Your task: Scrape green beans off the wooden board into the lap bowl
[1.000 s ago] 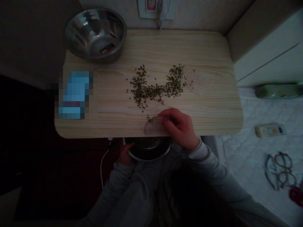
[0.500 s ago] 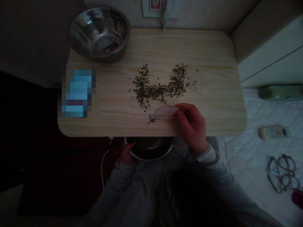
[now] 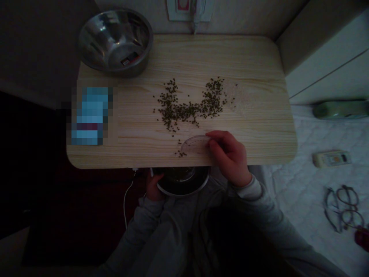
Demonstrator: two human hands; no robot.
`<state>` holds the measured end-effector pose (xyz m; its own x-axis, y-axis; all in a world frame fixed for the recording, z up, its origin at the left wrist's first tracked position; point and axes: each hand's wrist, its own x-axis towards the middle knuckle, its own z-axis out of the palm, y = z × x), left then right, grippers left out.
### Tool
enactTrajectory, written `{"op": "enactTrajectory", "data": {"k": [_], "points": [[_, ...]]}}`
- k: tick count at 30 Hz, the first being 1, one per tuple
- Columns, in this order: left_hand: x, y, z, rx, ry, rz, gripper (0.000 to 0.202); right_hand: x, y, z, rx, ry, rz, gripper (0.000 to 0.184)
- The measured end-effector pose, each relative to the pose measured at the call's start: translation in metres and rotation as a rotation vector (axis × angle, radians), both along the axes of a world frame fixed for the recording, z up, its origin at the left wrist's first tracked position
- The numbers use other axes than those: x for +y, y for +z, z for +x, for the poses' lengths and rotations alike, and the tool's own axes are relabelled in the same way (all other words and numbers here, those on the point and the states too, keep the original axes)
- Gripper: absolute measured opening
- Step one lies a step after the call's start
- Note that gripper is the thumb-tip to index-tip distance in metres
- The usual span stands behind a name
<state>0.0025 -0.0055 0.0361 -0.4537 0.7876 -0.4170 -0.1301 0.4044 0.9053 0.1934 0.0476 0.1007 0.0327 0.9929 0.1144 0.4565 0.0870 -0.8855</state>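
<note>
My right hand [image 3: 229, 157] pinches the right end of a clear plastic protractor [image 3: 194, 143], which lies low over the table near its front edge. A few small green beans [image 3: 180, 154] sit by the protractor's left end. Farther back, a larger scatter of green beans [image 3: 187, 111] spreads in a rough U shape. Below the table edge, my left hand [image 3: 155, 187] grips the left side of a dark bowl with a pale rim [image 3: 184, 194]. The table edge hides the bowl's far part, and what lies inside is too dark to make out clearly.
A steel basin [image 3: 115, 42] stands at the table's back left, with a blurred-out blue object [image 3: 90, 115] in front of it. Pale grains [image 3: 240, 98] lie right of the beans. On the white bedding are a remote control [image 3: 331, 158], a green bottle [image 3: 340, 109] and glasses [image 3: 347, 206].
My right hand has drawn the protractor slightly toward the table's front edge, and the few beans at its left end have shifted the same way. My left hand keeps its grip on the bowl.
</note>
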Motion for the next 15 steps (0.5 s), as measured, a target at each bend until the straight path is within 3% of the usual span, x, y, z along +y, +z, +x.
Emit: {"op": "enactTrajectory", "data": {"k": [5,10,15], "points": [[-0.003,0.003,-0.004,0.045,-0.069,0.024,0.007,0.000,0.001,0.000,-0.004,0.005,-0.012,0.022],[-0.002,0.000,-0.002,-0.003,-0.022,-0.017,0.005,0.000,0.003,0.001,-0.041,0.079,-0.021,0.021],[-0.004,-0.009,-0.002,-0.020,0.003,-0.017,0.002,0.000,0.003,0.001,-0.020,0.060,-0.003,0.021]]}}
